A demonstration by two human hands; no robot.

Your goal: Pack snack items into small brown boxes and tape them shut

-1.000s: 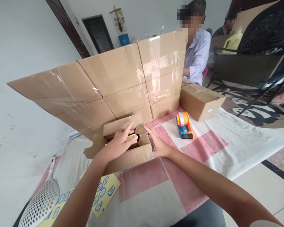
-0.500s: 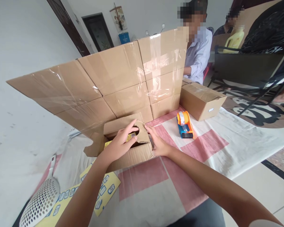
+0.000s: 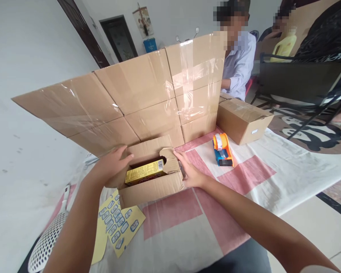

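Note:
A small open cardboard box (image 3: 150,191) sits in front of me, its long side flaps raised. Inside lies a yellow printed carton (image 3: 144,171) with a barcode at its right end. The notched right end flap (image 3: 172,163) is folded inward over part of the carton. My right hand (image 3: 191,172) holds the box's right end, fingertips at the top corner. At the left end, my left hand (image 3: 115,165) rests against the other end flap with its fingers stretched and thumb apart; it partly hides that flap.
A large taped cardboard panel (image 3: 150,83) stands behind the box. To the right are an orange-and-blue tape dispenser (image 3: 223,149) and a closed carton (image 3: 243,117). Sticker sheets (image 3: 122,227) and a white skimmer (image 3: 47,240) lie at left. A person (image 3: 238,64) sits beyond.
My left hand has moved left from the right end flap to the left end flap, uncovering the yellow carton. The right flap now sits lower. My right hand has stayed in place.

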